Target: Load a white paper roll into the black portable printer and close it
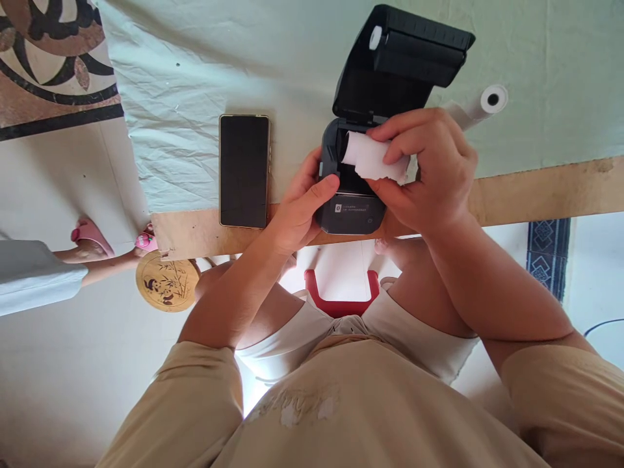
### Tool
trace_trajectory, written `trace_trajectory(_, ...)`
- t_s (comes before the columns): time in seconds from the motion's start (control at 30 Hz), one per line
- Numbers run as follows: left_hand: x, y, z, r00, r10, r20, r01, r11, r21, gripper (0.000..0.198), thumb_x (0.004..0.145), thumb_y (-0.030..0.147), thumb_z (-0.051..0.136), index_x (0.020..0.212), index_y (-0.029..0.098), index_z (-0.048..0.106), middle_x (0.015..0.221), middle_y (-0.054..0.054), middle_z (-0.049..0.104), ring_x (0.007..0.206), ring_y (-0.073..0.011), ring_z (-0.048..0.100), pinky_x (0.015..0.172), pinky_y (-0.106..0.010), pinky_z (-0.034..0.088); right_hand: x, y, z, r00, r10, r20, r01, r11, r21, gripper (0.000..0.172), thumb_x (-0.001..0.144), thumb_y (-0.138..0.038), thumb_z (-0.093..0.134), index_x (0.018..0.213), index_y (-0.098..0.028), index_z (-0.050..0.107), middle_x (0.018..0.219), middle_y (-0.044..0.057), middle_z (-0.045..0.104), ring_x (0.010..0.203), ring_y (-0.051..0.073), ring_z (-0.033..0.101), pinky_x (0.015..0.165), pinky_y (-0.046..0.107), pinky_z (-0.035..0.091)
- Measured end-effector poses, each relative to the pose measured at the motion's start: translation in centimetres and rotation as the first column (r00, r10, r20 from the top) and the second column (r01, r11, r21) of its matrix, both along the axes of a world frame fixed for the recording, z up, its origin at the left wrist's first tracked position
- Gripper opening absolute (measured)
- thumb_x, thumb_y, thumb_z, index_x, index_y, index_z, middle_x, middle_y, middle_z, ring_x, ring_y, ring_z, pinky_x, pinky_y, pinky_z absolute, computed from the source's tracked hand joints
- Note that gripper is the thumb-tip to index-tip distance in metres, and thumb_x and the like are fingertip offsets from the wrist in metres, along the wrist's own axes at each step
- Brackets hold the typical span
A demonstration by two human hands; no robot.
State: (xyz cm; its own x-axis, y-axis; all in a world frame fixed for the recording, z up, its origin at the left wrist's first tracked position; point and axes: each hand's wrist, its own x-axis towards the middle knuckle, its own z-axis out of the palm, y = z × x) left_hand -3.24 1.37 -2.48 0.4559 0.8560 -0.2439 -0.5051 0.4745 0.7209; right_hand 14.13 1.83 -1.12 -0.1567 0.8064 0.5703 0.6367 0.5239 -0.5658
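A dark receipt printer (355, 213) stands at the table's front edge with its lid (390, 78) raised. My left hand (307, 198) grips the printer's left side, the thumb resting on its rim. In my right hand (433, 169) is a small white paper roll (373, 156) with a torn end, held between thumb and fingers over the printer's compartment. How far the roll sits inside the compartment I cannot tell. A second white paper roll (480, 107) lies on the cloth, just beyond my right hand.
A smartphone (244, 170) with a dark screen lies left of the printer. Pale green cloth (185, 78) covers the table, whose bare wooden edge (541, 192) shows in front. Below are a round wooden stool (166, 282) and a red frame (341, 307). Another person's legs (112, 266) show at the left.
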Motion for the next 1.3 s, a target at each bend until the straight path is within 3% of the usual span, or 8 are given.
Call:
trace_trajectory(0.17, 0.0, 0.1, -0.2, 0.997, -0.001, -0.081, 0.002, 1.0, 0.023, 0.043, 0.075, 0.043, 0.069, 0.112, 0.027, 0.056, 0.103, 0.001, 0.067, 0.12, -0.0232, 0.059, 0.086, -0.03, 0.057, 0.2, 0.1, 0.2, 0.998, 0.042, -0.04, -0.047, 0.989, -0.141, 0.014, 0.078, -0.024, 0.06, 0.069, -0.027, 0.05, 0.1, 0.0, 0.067, 0.1, 0.022, 0.064, 0.083, 0.044, 0.056)
trace_trajectory(0.37, 0.0, 0.1, 0.1, 0.993, -0.011, -0.117, 0.014, 1.0, 0.021, 0.044, 0.074, 0.045, 0.069, 0.112, 0.027, 0.056, 0.107, 0.0, 0.067, 0.118, -0.0238, 0.06, 0.083, -0.029, 0.057, 0.2, 0.3, 0.2, 0.997, 0.067, -0.039, -0.072, 0.989, -0.132, 0.017, 0.077, -0.024, 0.06, 0.063, -0.026, 0.05, 0.093, 0.001, 0.064, 0.1, 0.023, 0.06, 0.087, 0.045, 0.054)
trace_trajectory(0.63, 0.0, 0.2, 0.0, 0.994, 0.005, -0.111, -0.004, 1.0, 0.008, 0.042, 0.075, 0.047, 0.066, 0.11, 0.027, 0.055, 0.104, 0.0, 0.068, 0.116, -0.0237, 0.061, 0.076, -0.028, 0.057, -0.7, -0.5, 0.5, 1.0, 0.021, 0.022, -0.023, 0.995, 0.097, 0.013, 0.076, -0.028, 0.063, 0.064, -0.027, 0.057, 0.069, 0.0, 0.054, 0.062, 0.016, 0.049, 0.064, 0.039, 0.043)
trace_trajectory(0.83, -0.1, 0.1, -0.3, 0.992, 0.065, -0.112, -0.06, 0.997, 0.051, 0.043, 0.069, 0.05, 0.071, 0.103, 0.027, 0.059, 0.089, 0.002, 0.067, 0.102, -0.0198, 0.066, 0.072, -0.026, 0.056, -1.3, -0.7, 0.7, 0.995, 0.064, 0.081, -0.075, 0.988, 0.139, 0.016, 0.076, -0.029, 0.063, 0.061, -0.027, 0.059, 0.064, 0.0, 0.053, 0.061, 0.015, 0.045, 0.058, 0.035, 0.041)
trace_trajectory(1.03, -0.2, 0.0, -0.5, 0.988, 0.097, -0.117, -0.093, 0.995, 0.036, 0.035, 0.064, 0.025, 0.078, 0.093, 0.025, 0.059, 0.08, 0.006, 0.067, 0.07, -0.0082, 0.065, 0.062, -0.019, 0.055, -1.1, -0.7, 0.4, 0.972, 0.226, 0.068, -0.236, 0.95, 0.207, 0.017, 0.074, -0.039, 0.07, 0.073, -0.026, 0.059, 0.072, 0.0, 0.054, 0.068, 0.016, 0.046, 0.064, 0.036, 0.04)
trace_trajectory(1.1, -0.2, 0.0, -0.6, 0.99, 0.095, -0.106, -0.091, 0.995, 0.047, 0.034, 0.064, 0.023, 0.078, 0.092, 0.024, 0.059, 0.079, 0.006, 0.066, 0.07, -0.008, 0.065, 0.064, -0.019, 0.056, -0.9, -0.7, 0.3, 0.976, 0.215, 0.024, -0.215, 0.958, 0.191, 0.018, 0.076, -0.042, 0.066, 0.077, -0.026, 0.059, 0.076, 0.001, 0.055, 0.069, 0.016, 0.048, 0.066, 0.037, 0.041)
trace_trajectory(1.23, -0.3, 0.0, -0.7, 0.992, 0.072, -0.101, -0.065, 0.995, 0.07, 0.042, 0.064, 0.026, 0.078, 0.1, 0.025, 0.057, 0.088, 0.004, 0.067, 0.077, -0.0116, 0.068, 0.068, -0.024, 0.058, -0.3, -0.2, -0.1, 0.971, 0.035, -0.238, -0.011, 0.995, 0.102, 0.014, 0.079, -0.037, 0.058, 0.088, -0.026, 0.059, 0.083, 0.003, 0.053, 0.08, 0.019, 0.053, 0.064, 0.035, 0.042)
trace_trajectory(1.3, -0.4, 0.0, -0.9, 0.992, 0.055, -0.109, -0.047, 0.996, 0.082, 0.047, 0.063, 0.025, 0.079, 0.104, 0.026, 0.056, 0.093, 0.003, 0.067, 0.081, -0.0129, 0.068, 0.068, -0.025, 0.058, 0.0, 0.2, -0.2, 0.923, -0.025, -0.383, 0.039, 0.999, 0.03, 0.025, 0.079, -0.038, 0.058, 0.103, -0.029, 0.058, 0.099, 0.005, 0.054, 0.092, 0.02, 0.055, 0.063, 0.033, 0.043)
